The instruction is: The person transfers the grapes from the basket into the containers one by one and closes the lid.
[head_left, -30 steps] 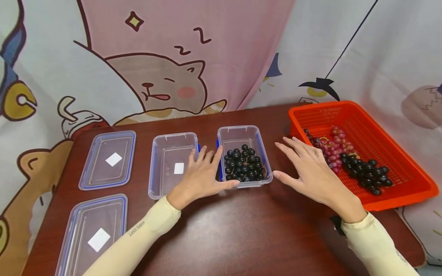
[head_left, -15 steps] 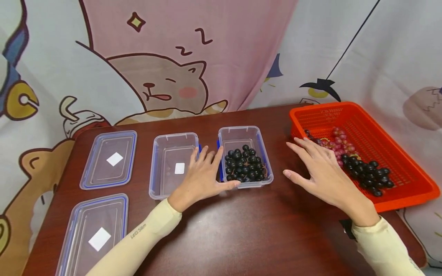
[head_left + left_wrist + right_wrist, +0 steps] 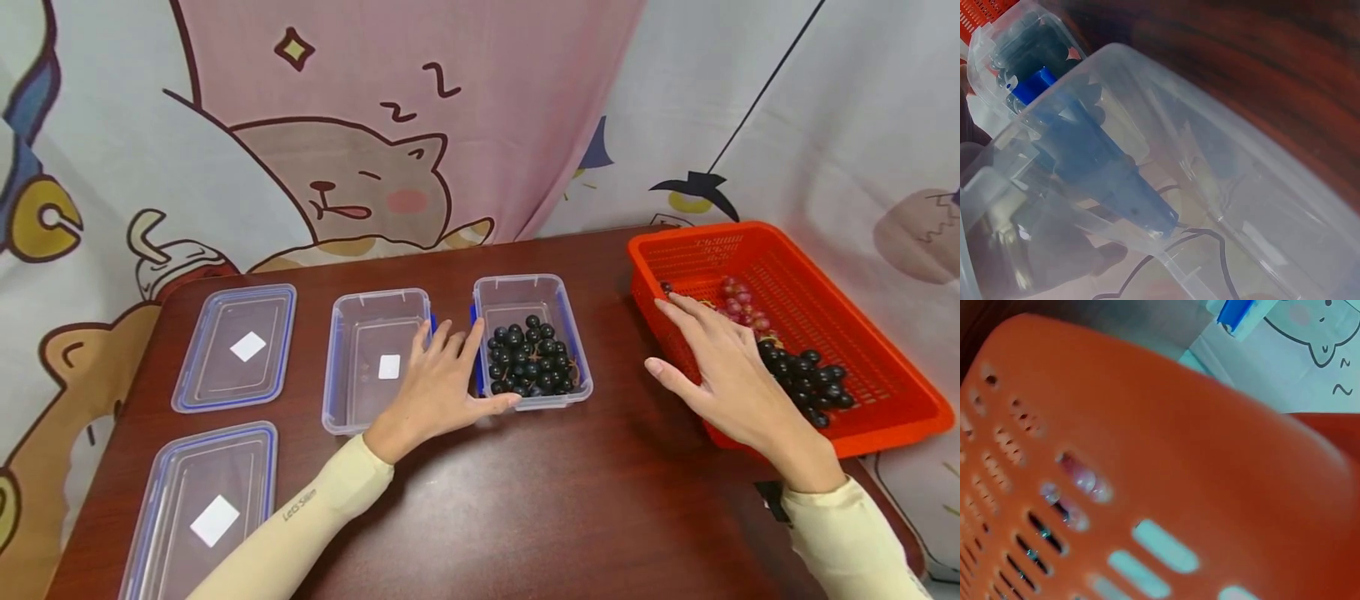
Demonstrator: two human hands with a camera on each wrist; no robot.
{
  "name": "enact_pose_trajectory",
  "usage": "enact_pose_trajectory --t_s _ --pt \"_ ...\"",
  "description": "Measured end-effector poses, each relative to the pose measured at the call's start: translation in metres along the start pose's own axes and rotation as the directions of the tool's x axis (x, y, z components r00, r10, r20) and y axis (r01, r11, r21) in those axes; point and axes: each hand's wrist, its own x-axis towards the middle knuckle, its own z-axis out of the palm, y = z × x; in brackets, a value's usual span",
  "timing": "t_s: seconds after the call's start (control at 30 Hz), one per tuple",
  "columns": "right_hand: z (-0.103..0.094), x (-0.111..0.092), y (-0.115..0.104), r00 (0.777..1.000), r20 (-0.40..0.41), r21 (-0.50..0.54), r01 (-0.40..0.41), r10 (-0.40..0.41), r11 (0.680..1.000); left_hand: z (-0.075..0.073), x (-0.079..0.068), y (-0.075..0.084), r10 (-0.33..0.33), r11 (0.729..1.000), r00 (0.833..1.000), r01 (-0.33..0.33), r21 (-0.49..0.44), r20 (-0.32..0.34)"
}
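Observation:
My left hand (image 3: 442,379) spreads its straight fingers over the gap between two clear plastic containers, its thumb by the front corner of the right one. That right container (image 3: 517,287) holds a bunch of black grapes (image 3: 531,358); the left container (image 3: 367,329) has a white label and no fruit. My right hand (image 3: 723,379) hovers with fingers extended at the left side of an orange-red basket (image 3: 832,292), holding nothing. Red grapes (image 3: 738,302), partly behind the fingers, and black grapes (image 3: 806,379) lie in the basket. The basket's slotted wall (image 3: 1147,444) fills the right wrist view.
Two clear lids with blue seals, a far lid (image 3: 217,367) and a near lid (image 3: 187,467), lie on the left of the brown table (image 3: 480,517). A printed curtain (image 3: 525,108) hangs behind. Blue clips (image 3: 1035,86) flank the containers.
My right hand has moved right, from beside the grape-filled container to the basket's left side, covering more of the red grapes. The left hand and containers stay put.

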Motion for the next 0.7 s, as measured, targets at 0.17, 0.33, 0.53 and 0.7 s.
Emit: enact_pose_trajectory --t_s 0.17,0.33,0.53,0.7 --pt "-0.003 -0.003 0.009 1.0 -0.02 0.011 -0.018 0.019 1.0 0.001 0.0 0.001 -0.003 1.0 1.0 0.003 -0.008 0.005" --pt "-0.005 -0.005 0.021 0.999 -0.039 0.025 -0.029 0.03 0.999 0.0 0.0 0.001 -0.011 1.0 1.0 0.011 -0.02 0.015" --pt "-0.006 -0.009 0.039 0.996 -0.065 0.026 -0.065 0.067 0.998 -0.001 0.0 0.001 -0.013 1.0 0.999 0.014 -0.015 0.035" --pt "-0.008 -0.012 0.051 0.994 -0.062 0.009 -0.093 0.094 0.996 -0.002 0.0 0.001 -0.013 1.0 0.999 0.014 -0.02 0.04"
